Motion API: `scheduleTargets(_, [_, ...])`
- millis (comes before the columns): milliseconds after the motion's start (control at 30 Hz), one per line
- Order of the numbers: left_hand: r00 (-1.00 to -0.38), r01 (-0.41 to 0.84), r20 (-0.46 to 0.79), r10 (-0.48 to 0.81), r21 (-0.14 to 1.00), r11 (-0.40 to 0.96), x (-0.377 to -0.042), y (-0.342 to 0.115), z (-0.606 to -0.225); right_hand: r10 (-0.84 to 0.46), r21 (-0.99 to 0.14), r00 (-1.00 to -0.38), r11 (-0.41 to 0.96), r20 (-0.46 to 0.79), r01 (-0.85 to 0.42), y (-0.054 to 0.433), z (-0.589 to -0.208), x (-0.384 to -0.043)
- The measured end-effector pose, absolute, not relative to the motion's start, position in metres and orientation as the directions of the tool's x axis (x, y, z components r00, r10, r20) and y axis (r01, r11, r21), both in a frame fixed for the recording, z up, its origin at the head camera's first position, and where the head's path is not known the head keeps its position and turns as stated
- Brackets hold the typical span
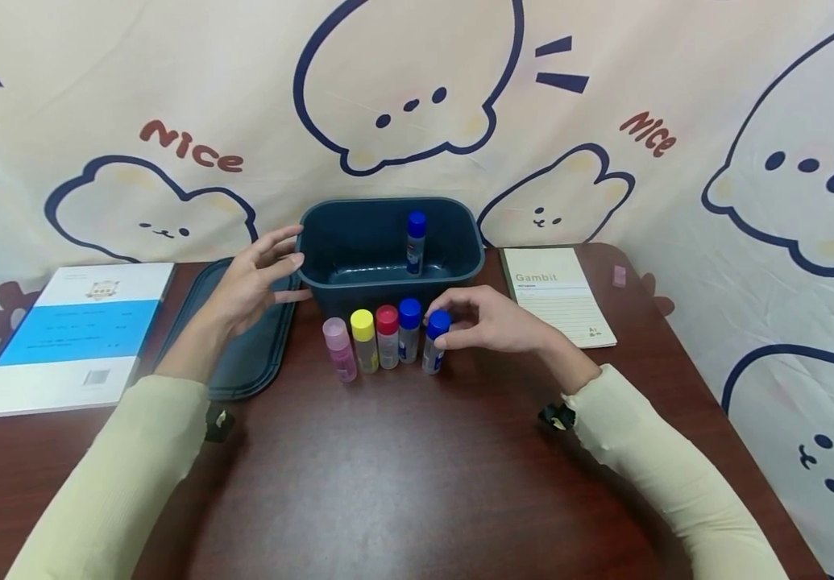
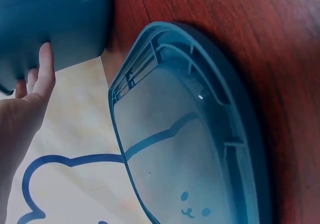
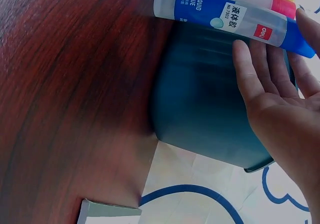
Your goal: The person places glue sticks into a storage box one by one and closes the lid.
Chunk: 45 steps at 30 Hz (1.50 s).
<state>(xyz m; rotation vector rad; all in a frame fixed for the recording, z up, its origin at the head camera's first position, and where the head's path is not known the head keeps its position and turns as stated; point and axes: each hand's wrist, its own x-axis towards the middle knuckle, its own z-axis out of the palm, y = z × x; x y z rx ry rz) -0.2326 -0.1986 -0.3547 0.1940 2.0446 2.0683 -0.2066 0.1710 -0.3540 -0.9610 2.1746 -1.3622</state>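
Observation:
A dark teal plastic bin (image 1: 329,285) stands by the wall, with one blue-capped glue bottle (image 1: 415,246) upright inside. My left hand (image 1: 257,274) rests its straight fingers on the bin's left side. In front of the bin, my right hand (image 1: 492,321) pinches the blue cap of a liquid glue bottle (image 3: 225,15) between thumb and fingers. This bottle is upright, at the right end of a row. Left of it stand another blue-capped bottle (image 1: 408,332), a red-capped one (image 1: 387,338), a yellow-capped one (image 1: 364,341) and a pink bottle (image 1: 340,351).
A teal lid (image 1: 246,354) lies upside down on the table left of the bin. Farther left is a white and blue book (image 1: 76,330). A Gambit notebook (image 1: 558,294) lies to the right, near a small pink object (image 1: 620,276). A printed cloth wall backs the table (image 1: 402,483).

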Motion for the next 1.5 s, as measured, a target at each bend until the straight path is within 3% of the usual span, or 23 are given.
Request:
scheduleTargets(667, [-0.966, -0.06, -0.059, 0.253, 0.998, 0.003, -0.236, -0.197, -0.357, -0.713, -0.861, -0.696, 0.295, 0.09, -0.414, 0.18, -0.341, -0.207])
scheduleTargets(1200, [-0.967, -0.064, -0.061, 0.247, 0.998, -0.002, -0.234, -0.198, -0.357, -0.62, -0.856, -0.761, 0.274, 0.191, -0.438, 0.184, -0.323, -0.208])
scheduleTargets(1500, [-0.966, -0.069, -0.067, 0.248, 0.998, 0.002, -0.233, -0.199, -0.356, -0.507, -0.866, -0.83, 0.28, 0.233, -0.414, 0.181, -0.309, -0.206])
